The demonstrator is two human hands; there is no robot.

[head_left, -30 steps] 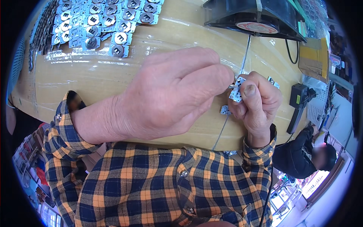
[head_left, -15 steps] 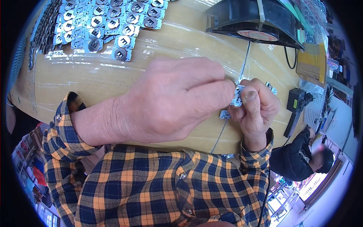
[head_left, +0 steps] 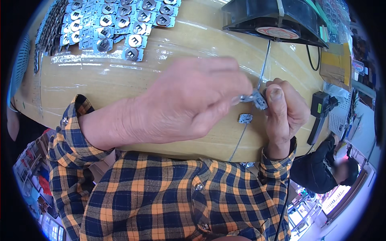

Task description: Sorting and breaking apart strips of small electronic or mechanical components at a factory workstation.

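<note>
My right hand [head_left: 287, 110] pinches a small pale-blue circuit board [head_left: 261, 103] between thumb and curled fingers. Close beside it, my left hand [head_left: 197, 100] is smeared by motion, with thumb and fingertips brought together. A blurred shiny grey piece [head_left: 244, 98] sticks out from the left fingertips toward the board; I cannot tell whether it is part of that board. Another small circuit board [head_left: 245, 118] lies on the table just below the hands.
Rows of circuit boards with round metal battery holders [head_left: 131, 53] cover the far left of the table [head_left: 120, 76]. A black fan [head_left: 277, 24] stands at the far right, near a cardboard box [head_left: 335, 66] and a black device [head_left: 319, 104]. Beyond the right edge sits another person [head_left: 315, 170].
My hands have drawn slightly apart, the right one shifting right. The board in it has tilted, and the board on the table is more fully uncovered. The whole view has shifted a little.
</note>
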